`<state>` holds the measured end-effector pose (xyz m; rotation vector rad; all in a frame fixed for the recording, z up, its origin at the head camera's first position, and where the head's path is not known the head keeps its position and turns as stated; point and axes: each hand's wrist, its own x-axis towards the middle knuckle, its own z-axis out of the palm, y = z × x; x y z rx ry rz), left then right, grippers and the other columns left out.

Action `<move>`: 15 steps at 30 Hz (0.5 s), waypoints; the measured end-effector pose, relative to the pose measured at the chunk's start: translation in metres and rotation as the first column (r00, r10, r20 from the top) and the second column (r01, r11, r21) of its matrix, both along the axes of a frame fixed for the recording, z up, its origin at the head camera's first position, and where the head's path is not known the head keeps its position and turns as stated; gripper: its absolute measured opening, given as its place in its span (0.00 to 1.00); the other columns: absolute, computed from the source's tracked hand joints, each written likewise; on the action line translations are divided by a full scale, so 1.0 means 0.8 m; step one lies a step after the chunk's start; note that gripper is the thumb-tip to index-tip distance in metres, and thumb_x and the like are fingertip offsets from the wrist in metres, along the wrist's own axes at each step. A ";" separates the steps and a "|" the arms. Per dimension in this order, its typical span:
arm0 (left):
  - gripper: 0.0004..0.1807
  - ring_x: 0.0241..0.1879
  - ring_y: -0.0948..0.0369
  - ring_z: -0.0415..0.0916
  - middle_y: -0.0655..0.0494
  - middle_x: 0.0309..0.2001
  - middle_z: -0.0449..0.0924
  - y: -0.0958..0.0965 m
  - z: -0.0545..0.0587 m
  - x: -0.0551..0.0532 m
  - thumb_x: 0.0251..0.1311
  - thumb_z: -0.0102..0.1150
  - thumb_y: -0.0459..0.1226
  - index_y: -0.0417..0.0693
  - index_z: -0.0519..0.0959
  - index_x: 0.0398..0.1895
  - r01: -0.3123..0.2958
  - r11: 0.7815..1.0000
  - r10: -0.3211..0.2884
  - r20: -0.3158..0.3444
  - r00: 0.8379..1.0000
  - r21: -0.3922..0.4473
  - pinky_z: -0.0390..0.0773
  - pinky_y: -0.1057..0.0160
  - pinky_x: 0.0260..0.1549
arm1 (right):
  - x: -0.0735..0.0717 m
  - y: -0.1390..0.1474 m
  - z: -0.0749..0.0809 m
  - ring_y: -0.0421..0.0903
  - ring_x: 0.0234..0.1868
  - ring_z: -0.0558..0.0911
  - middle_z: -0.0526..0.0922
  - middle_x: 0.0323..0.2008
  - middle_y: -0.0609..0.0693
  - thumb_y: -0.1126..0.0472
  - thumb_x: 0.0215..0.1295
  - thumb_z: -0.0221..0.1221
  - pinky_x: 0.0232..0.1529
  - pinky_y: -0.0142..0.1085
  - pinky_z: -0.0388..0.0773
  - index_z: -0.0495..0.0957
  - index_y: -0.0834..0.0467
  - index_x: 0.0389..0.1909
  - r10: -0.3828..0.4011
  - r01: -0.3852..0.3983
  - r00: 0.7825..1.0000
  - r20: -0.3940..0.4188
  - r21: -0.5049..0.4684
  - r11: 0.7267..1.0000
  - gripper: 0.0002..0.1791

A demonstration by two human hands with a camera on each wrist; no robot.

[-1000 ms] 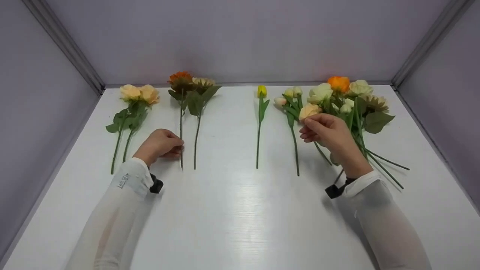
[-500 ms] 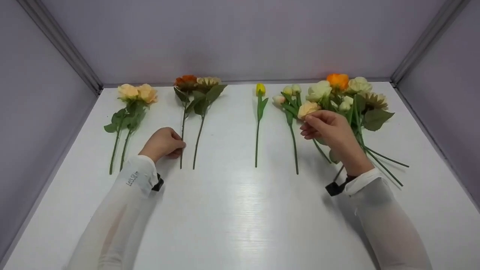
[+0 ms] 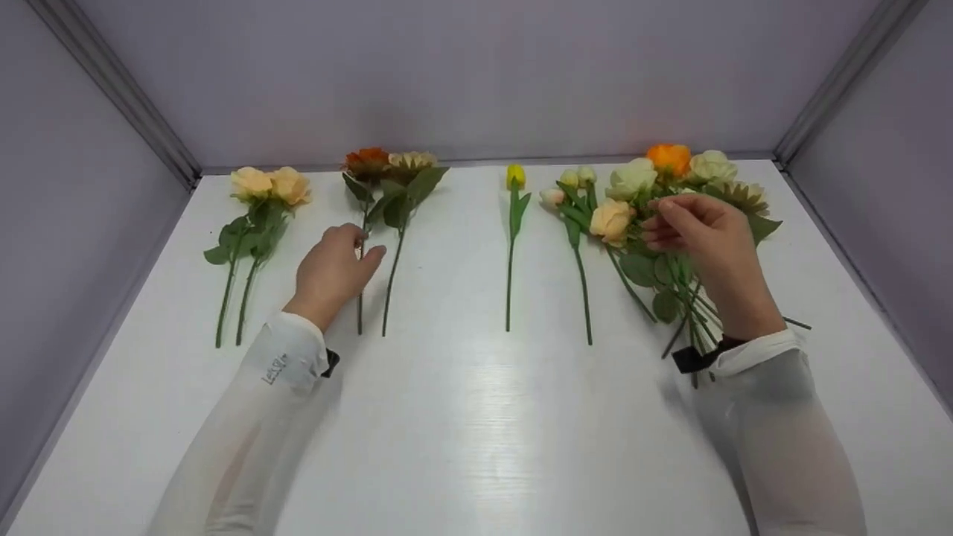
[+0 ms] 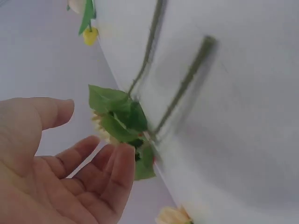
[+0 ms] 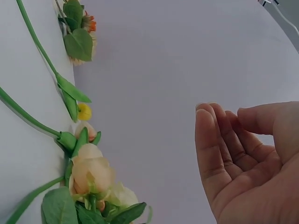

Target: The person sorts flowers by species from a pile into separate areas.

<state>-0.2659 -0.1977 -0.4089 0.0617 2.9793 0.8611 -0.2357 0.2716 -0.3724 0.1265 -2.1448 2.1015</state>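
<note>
Dark lettering (image 3: 274, 368) on left sleeve cuff (image 3: 301, 353): starts "Less", rest illegible.

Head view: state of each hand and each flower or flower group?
Left hand: thumb and fingers parted, holding nothing
Right hand: thumb near fingertips, holding nothing
Two peach roses: lying side by side, blooms open
Rust-orange flower: lying, bloom open
Cream flower: lying, bloom open
Yellow tulip: lying alone, bloom closed
Pale tulips: lying, blooms closed
Mixed bunch: heaped, partly hidden

Lilac-grey walls (image 3: 484, 82) with metal corner strips (image 3: 112, 89) border a white table (image 3: 432, 432); a pale strand (image 5: 286, 18), perhaps cable.
</note>
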 end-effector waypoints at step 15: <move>0.42 0.78 0.46 0.50 0.44 0.79 0.55 0.125 0.010 0.020 0.73 0.55 0.57 0.49 0.57 0.81 0.283 0.942 -0.323 -0.257 0.911 -0.179 0.49 0.45 0.75 | 0.001 0.039 0.014 0.53 0.35 0.86 0.86 0.37 0.61 0.59 0.67 0.69 0.40 0.37 0.86 0.78 0.75 0.54 -0.120 0.106 0.991 -0.066 -0.177 0.978 0.25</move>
